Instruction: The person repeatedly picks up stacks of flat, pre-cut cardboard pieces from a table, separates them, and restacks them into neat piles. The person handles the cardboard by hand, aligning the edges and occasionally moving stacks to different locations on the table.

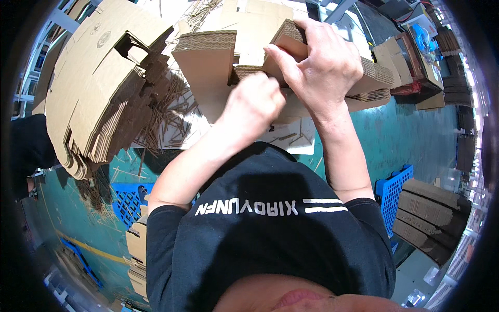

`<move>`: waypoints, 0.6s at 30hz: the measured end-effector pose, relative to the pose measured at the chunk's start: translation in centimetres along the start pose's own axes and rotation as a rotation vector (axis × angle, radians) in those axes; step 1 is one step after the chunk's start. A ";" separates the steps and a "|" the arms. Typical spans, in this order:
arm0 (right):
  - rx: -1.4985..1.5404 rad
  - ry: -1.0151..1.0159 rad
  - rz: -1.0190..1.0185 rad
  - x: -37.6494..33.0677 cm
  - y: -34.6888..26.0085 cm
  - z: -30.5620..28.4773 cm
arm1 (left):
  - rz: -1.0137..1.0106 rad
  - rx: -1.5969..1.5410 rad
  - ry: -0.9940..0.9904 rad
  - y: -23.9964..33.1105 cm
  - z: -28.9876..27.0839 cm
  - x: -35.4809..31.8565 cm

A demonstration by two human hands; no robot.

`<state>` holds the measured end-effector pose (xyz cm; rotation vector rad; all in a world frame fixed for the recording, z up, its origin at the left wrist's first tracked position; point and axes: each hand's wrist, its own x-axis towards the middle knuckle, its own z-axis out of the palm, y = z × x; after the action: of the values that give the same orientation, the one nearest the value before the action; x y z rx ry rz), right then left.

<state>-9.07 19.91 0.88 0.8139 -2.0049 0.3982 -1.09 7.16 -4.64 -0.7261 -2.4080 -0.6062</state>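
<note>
A thick stack of brown corrugated cardboard sheets (pixel 205 60) stands with its layered edges facing up, notches cut into its upper side. My right hand (pixel 330 65) grips this stack at the right of the middle notch, thumb on the near side and fingers over the far edge. Against the near side of the notch, my left hand (pixel 254 104) is curled into a fist, slightly blurred. Nothing shows in it. Its knuckles hide part of the stack's cut edge.
A tall pile of die-cut cardboard sheets (pixel 83 78) leans at the left. Thin cardboard scraps (pixel 169 122) lie beside it on the white table (pixel 304 144). Blue plastic pallets (pixel 392 195) stand on the green floor. An open carton (pixel 416 67) is at the far right.
</note>
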 end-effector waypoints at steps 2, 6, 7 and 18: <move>0.012 0.015 -0.032 0.2 0.3 0.1 | -0.001 -0.552 -0.235 2.1 0.6 -1.9; 0.039 -0.017 -0.061 0.5 0.9 0.4 | 0.011 -0.440 -0.337 2.6 1.2 -3.4; 0.032 -0.012 -0.079 0.4 1.2 0.6 | -0.075 -0.336 -0.219 2.3 0.4 -2.5; 0.302 -0.691 -0.016 4.0 8.2 -4.6 | -0.612 -0.340 -0.644 2.4 5.1 -10.3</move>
<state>-13.27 26.95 7.04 1.2827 -2.6062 0.4584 5.76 8.05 -14.15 -0.3164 -3.2028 -1.1930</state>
